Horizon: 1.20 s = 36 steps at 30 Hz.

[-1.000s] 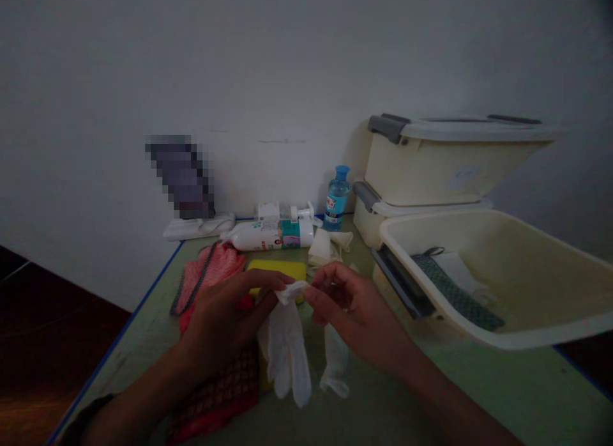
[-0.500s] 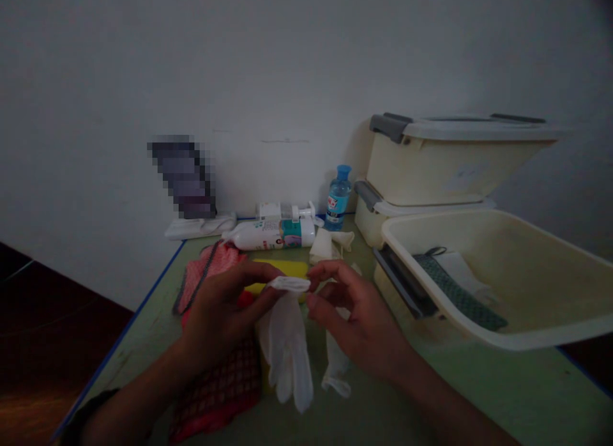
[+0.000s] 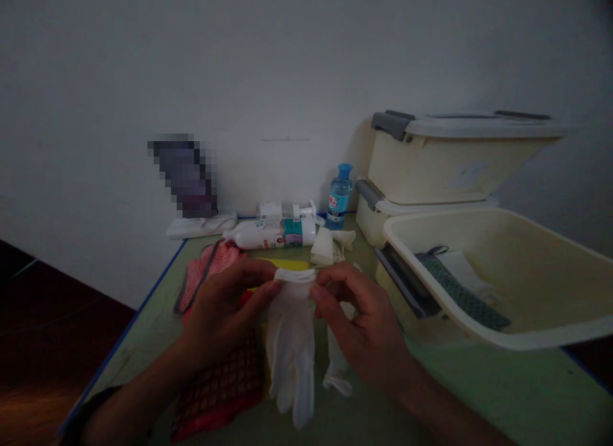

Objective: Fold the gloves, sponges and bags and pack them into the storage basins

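Observation:
A thin white glove hangs fingers down in front of me, its cuff stretched between both hands. My left hand pinches the left end of the cuff between thumb and fingers. At the cuff's right end, my right hand pinches it the same way. Another white glove lies on the table, partly hidden behind my right hand. To the left, under my left forearm, is a red and dark checked cloth. Part of a yellow item shows behind the hanging glove.
An open cream bin with a green patterned cloth inside stands at right, before two stacked lidded boxes. Behind my hands are a lying white bottle, an upright blue bottle, crumpled whitish items and a pink cloth.
The cuff, bunched at first, is now drawn out flat and level between my hands. The hanging glove has spread wider, and my right hand has shifted slightly right.

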{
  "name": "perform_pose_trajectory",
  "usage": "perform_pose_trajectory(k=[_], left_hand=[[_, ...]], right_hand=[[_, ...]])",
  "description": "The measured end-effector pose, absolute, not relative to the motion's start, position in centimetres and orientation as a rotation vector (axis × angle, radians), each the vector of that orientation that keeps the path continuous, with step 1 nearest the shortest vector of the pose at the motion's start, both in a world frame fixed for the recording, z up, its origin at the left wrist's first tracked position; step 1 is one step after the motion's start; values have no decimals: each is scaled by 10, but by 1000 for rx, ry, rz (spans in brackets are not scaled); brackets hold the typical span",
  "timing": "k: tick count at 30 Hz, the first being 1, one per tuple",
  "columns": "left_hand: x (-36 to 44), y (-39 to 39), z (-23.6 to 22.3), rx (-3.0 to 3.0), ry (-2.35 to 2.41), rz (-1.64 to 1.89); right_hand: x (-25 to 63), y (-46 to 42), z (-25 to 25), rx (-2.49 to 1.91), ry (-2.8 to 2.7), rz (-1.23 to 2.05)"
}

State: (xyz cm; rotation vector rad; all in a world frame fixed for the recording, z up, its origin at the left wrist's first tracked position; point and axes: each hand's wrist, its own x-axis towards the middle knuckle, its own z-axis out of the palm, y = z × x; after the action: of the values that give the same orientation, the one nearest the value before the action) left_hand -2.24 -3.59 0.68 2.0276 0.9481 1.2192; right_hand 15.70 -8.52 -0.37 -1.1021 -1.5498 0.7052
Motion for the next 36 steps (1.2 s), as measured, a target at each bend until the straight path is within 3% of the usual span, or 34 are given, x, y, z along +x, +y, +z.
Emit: perform_pose_trajectory(k=[9, 16, 21, 28, 36], left_hand=[[-22, -34, 5, 1936, 920, 1173], [-23, -32, 6, 1983, 763, 663], [-27, -34, 9, 1945, 788, 512], [-31, -28, 8, 1497, 780, 581], [-35, -26, 15, 1800, 691, 326]], right_hand=[[154, -85, -8, -1126, -1476, 924], [156, -80, -5, -1170, -1252, 823], [157, -72, -8, -1025, -897, 1044], [151, -69, -10, -871, -903, 1410], [156, -67, -10, -875, -866, 1288]])
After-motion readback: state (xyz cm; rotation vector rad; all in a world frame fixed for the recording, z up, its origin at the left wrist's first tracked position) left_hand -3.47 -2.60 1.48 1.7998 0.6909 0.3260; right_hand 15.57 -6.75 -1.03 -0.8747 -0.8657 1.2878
